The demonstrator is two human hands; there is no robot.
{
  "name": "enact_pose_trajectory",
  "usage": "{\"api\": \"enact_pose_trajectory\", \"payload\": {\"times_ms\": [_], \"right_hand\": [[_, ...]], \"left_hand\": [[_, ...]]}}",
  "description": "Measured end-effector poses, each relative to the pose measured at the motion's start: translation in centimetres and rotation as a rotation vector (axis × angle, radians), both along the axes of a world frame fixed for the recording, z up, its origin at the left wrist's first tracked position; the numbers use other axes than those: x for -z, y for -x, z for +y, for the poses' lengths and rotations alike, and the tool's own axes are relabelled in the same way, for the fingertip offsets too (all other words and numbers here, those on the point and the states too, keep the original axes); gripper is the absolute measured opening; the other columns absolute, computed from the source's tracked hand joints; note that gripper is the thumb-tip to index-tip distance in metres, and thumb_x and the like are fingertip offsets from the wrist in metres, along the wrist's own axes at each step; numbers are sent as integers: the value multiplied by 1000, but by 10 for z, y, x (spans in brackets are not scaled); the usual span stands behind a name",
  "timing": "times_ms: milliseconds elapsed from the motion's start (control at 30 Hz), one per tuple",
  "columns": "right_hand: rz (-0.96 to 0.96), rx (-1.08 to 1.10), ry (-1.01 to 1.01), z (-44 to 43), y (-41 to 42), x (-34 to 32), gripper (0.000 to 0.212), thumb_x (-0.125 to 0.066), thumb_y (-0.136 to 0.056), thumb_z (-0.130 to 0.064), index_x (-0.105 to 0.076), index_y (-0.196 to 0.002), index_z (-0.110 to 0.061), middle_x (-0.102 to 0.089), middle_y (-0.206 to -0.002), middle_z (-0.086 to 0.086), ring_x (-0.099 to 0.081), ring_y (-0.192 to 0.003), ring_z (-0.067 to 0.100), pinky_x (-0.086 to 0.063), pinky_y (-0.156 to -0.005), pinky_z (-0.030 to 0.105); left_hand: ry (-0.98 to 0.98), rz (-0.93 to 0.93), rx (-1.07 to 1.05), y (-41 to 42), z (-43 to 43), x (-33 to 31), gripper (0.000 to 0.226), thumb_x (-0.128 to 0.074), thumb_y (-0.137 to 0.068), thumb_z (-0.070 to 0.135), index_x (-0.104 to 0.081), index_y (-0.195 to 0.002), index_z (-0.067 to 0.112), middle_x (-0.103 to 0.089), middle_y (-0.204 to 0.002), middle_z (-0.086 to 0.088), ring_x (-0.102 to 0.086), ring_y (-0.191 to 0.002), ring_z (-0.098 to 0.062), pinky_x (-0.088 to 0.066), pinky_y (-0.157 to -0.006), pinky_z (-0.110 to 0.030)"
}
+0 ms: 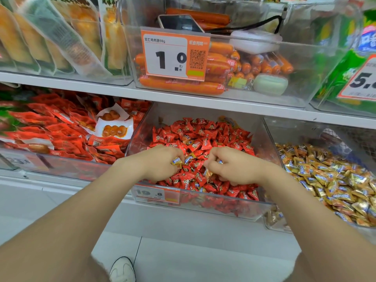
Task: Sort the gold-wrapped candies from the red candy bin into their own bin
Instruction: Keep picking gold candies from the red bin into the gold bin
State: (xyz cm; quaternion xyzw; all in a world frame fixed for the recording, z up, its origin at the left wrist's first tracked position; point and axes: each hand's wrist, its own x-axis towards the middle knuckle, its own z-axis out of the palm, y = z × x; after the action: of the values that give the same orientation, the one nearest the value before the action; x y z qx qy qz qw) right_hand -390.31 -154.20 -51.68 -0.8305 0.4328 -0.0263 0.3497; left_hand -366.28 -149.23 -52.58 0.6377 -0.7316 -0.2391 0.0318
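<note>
Over the red candy bin (223,202), the left hand (162,162) pinches one gold-wrapped candy (176,161). The right hand (230,167) is curled among red candies; its contents are not discernible. Destination: the gold candy bin (269,133), adjoining on the right, nearer the right hand. Both bins sit on a white shop shelf (50,182).

A shop: price tags (175,56) on shelved bins (203,202) (snacks).
</note>
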Motion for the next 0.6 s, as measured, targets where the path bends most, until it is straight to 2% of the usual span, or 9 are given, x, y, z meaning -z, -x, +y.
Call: {"api": "enact_pose_trajectory", "payload": {"times_ms": [67, 167, 233, 300, 367, 400, 500, 567, 600], "right_hand": [[-69, 18, -46, 2, -1, -1, 20, -54, -107, -33, -56, -100, -15, -67, -72, 9, -50, -62, 20, -47, -51, 34], [-177, 15, -17, 4, -3, -1, 5, -55, -102, -21, -60, -104, -22, -71, -78, 2, -53, -61, 19, -46, -55, 37], [-196, -27, -7, 4, -8, 1, 23, -49, -98, -14, -65, -104, -29, -65, -74, 7, -48, -58, 19, -41, -54, 36], [-128, -76, 29, 7, -14, 3, 31, -46, -100, -13, -72, -99, -29, -62, -67, 3, -48, -54, 17, -42, -53, 33], [-49, -116, 95, 9, -22, 6, 25, -52, -102, -23, -75, -92, -30, -72, -80, -2, -64, -66, 16, -57, -67, 37], [-9, -127, 115, 9, -24, 8, 23, -58, -102, -32, -75, -87, -28, -73, -81, -4, -67, -72, 14, -58, -74, 38], [206, -176, 188, 7, -26, 8, 32, -71, -94, -50, -73, -71, -28, -68, -68, -10, -63, -72, 10, -58, -73, 36], [365, -214, 248, 8, -28, 9, 23, -75, -89, -48, -76, -75, -31, -63, -69, -15, -64, -78, 12, -59, -74, 36], [413, -225, 281, 10, -29, 9, 17, -76, -87, -47, -78, -82, -30, -63, -74, -16, -64, -83, 14, -59, -74, 35]], "left_hand": [[-7, 43, -37, 1, 0, -4, 19, -51, -104, 24, -65, -115, 31, -67, -78, -4, -57, -53, -20, -50, -50, -30], [-28, 132, -69, 4, 3, -10, 16, -50, -104, 24, -66, -105, 22, -65, -75, -5, -54, -50, -15, -45, -46, -24], [-29, 167, -94, 6, 5, -13, 19, -48, -104, 26, -63, -103, 13, -64, -75, -5, -52, -47, -10, -45, -45, -23], [-39, 169, -114, 6, 8, -13, 25, -46, -105, 27, -59, -98, 7, -65, -76, -9, -53, -48, -11, -45, -46, -24], [-52, 148, -112, 5, 9, -11, 31, -46, -105, 30, -56, -91, 4, -66, -78, -13, -54, -53, -17, -46, -50, -28], [-57, 141, -107, 5, 10, -10, 32, -47, -104, 31, -54, -87, 4, -63, -77, -13, -52, -56, -20, -45, -53, -31], [-36, 100, -67, 4, 11, -8, 43, -49, -104, 43, -47, -75, 11, -47, -67, -7, -41, -56, -19, -38, -59, -35], [-35, 73, -45, 5, 11, -7, 56, -46, -105, 57, -46, -72, 12, -45, -62, -5, -39, -51, -17, -38, -60, -34], [-40, 66, -37, 4, 10, -6, 58, -46, -105, 60, -49, -72, 12, -50, -60, -3, -42, -50, -15, -40, -60, -32]]}}
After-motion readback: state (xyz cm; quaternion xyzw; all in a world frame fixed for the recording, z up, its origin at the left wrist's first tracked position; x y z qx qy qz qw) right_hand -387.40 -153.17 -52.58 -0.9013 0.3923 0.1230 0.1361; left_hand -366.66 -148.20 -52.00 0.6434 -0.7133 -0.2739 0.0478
